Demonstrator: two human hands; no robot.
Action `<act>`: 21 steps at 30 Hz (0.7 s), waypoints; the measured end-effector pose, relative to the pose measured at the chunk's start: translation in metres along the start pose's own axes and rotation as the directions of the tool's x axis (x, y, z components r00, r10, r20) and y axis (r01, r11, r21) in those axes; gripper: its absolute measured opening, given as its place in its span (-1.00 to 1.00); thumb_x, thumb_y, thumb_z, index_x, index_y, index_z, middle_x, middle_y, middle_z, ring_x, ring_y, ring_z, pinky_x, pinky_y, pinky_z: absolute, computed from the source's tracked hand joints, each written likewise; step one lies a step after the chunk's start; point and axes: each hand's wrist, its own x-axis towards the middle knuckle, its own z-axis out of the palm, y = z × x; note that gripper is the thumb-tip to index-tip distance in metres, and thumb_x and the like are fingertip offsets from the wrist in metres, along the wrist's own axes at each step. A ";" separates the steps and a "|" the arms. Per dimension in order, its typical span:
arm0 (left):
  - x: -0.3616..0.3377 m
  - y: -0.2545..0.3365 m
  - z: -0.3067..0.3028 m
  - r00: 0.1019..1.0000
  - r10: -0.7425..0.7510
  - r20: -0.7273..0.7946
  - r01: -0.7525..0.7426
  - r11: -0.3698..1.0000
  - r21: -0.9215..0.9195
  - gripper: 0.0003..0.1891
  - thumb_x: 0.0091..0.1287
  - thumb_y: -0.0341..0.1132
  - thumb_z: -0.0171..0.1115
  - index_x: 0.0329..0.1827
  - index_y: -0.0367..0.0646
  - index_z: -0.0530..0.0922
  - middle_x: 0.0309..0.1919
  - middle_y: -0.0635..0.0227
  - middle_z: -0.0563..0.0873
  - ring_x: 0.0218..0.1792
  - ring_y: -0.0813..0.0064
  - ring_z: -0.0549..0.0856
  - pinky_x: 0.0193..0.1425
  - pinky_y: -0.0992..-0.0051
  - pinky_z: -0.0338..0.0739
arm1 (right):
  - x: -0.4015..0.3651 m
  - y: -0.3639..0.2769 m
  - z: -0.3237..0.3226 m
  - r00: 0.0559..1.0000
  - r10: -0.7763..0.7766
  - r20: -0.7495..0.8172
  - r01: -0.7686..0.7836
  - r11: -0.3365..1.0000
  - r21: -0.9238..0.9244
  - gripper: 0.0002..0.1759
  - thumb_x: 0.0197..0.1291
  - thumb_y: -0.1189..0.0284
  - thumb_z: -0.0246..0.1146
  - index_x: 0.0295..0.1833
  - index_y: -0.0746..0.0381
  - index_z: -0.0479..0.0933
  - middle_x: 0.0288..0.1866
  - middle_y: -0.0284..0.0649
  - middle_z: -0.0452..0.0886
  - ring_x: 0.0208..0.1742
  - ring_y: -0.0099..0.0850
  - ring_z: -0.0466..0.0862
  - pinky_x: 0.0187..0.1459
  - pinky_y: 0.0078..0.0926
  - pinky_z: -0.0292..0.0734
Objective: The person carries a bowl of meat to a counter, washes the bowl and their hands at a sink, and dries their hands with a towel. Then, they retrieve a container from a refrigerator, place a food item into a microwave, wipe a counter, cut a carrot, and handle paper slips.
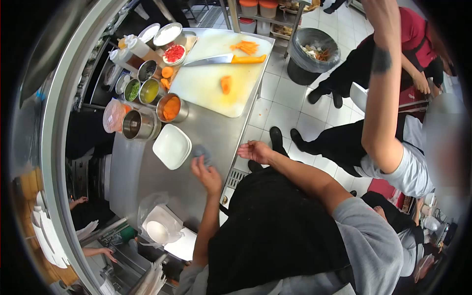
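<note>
My left hand (206, 176) is over the steel counter, slightly blurred, with its fingers loosely bent and apart. Its fingertips overlap the near edge of a small grey cloth (202, 154), which looks smeared. To the right, by the counter's edge, my right hand (256, 151) is turned palm up, fingers stretched out and nothing in it. Two stacked white square dishes (172, 146) stand just left of the cloth. Farther back, a white cutting board (206, 93) bears a yellow-handled knife (231, 59), an orange carrot piece (225, 84) and carrot strips (246, 47).
Steel containers (139, 124), one with sliced carrot (171, 107), and squeeze bottles (140, 46) line the counter's left side. A lined bin (314, 51) stands on the floor. One co-worker's raised arm (383, 98) reaches up at right; another person wears red (413, 34).
</note>
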 end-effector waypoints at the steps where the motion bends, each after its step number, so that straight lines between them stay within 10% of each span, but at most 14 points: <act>1: -0.009 0.013 0.013 0.997 0.072 0.034 -0.071 0.997 -0.028 -0.56 0.09 -0.64 0.02 0.08 -0.28 0.54 0.13 0.03 0.50 0.21 -0.03 0.47 0.36 0.17 0.32 | 0.001 0.002 0.003 0.999 0.039 0.016 -0.039 0.999 -0.031 -0.59 0.51 0.32 -0.17 0.04 0.41 0.49 0.06 0.04 0.63 0.09 -0.13 0.66 0.16 -0.26 0.60; 3: -0.016 0.047 0.036 0.919 0.242 0.311 -0.166 0.953 -0.251 -0.56 0.04 -0.64 0.03 0.01 -0.22 0.61 0.01 0.06 0.58 0.14 0.07 0.55 0.32 0.21 0.37 | -0.024 0.007 0.033 0.993 -0.087 -0.076 0.077 0.989 -0.126 -0.64 0.47 0.33 -0.09 0.03 0.33 0.54 0.00 -0.05 0.64 0.02 -0.19 0.68 0.11 -0.26 0.61; 5: -0.024 0.080 0.045 0.896 0.192 0.399 0.036 0.867 -0.497 -0.58 0.00 -0.66 0.05 -0.06 -0.19 0.63 -0.02 0.11 0.61 0.12 0.11 0.58 0.27 0.26 0.42 | 0.013 0.012 -0.028 0.923 0.109 0.368 -0.098 0.994 -0.050 -0.75 0.35 0.36 0.05 -0.04 0.25 0.56 -0.03 -0.13 0.65 -0.03 -0.22 0.68 0.09 -0.23 0.61; 7: -0.014 0.072 0.021 0.947 0.146 0.286 -0.007 0.900 -0.436 -0.60 0.00 -0.66 0.05 -0.08 -0.20 0.63 -0.01 0.11 0.61 0.11 0.12 0.59 0.25 0.28 0.44 | -0.023 0.006 0.001 1.000 0.001 0.029 0.002 0.997 -0.079 -0.75 0.37 0.35 0.04 -0.12 0.29 0.55 -0.09 -0.10 0.66 -0.05 -0.20 0.70 0.10 -0.22 0.62; 13: -0.021 -0.016 -0.087 0.951 -0.139 -0.277 0.138 0.990 -0.023 -0.63 0.10 -0.63 0.03 0.00 -0.28 0.59 0.04 0.09 0.57 0.16 0.11 0.53 0.29 0.22 0.37 | -0.052 -0.011 -0.066 0.989 0.112 -0.100 -0.134 0.959 -0.249 -0.72 0.46 0.34 -0.04 -0.20 0.28 0.49 -0.25 -0.15 0.66 -0.18 -0.27 0.71 -0.04 -0.28 0.66; 16: -0.050 -0.030 -0.067 0.967 -0.105 -0.233 0.117 0.992 0.041 -0.61 0.07 -0.64 0.04 -0.01 -0.27 0.60 0.05 0.06 0.56 0.17 0.10 0.51 0.30 0.24 0.37 | -0.063 -0.003 -0.068 0.963 0.024 -0.268 -0.083 0.974 -0.213 -0.73 0.46 0.36 -0.05 -0.18 0.28 0.49 -0.26 -0.12 0.66 -0.17 -0.24 0.70 -0.03 -0.29 0.65; 18: -0.056 0.001 -0.047 0.973 -0.019 0.228 0.060 0.983 -0.174 -0.60 0.08 -0.61 0.04 0.00 -0.25 0.61 0.03 0.08 0.56 0.11 0.07 0.55 0.25 0.22 0.42 | -0.062 0.008 -0.071 0.979 0.031 -0.202 -0.078 0.970 -0.230 -0.71 0.47 0.36 -0.06 -0.15 0.31 0.50 -0.21 -0.11 0.66 -0.12 -0.23 0.68 0.03 -0.30 0.61; 21: -0.073 0.050 -0.004 0.702 0.203 0.682 0.290 0.794 -0.534 -0.61 0.04 -0.57 0.12 -0.02 -0.22 0.62 -0.05 0.15 0.66 0.11 0.21 0.61 0.24 0.36 0.45 | -0.046 0.019 -0.078 0.992 0.125 0.019 -0.113 0.940 -0.322 -0.67 0.49 0.34 -0.08 -0.09 0.36 0.50 -0.13 -0.07 0.65 -0.04 -0.21 0.66 0.12 -0.29 0.56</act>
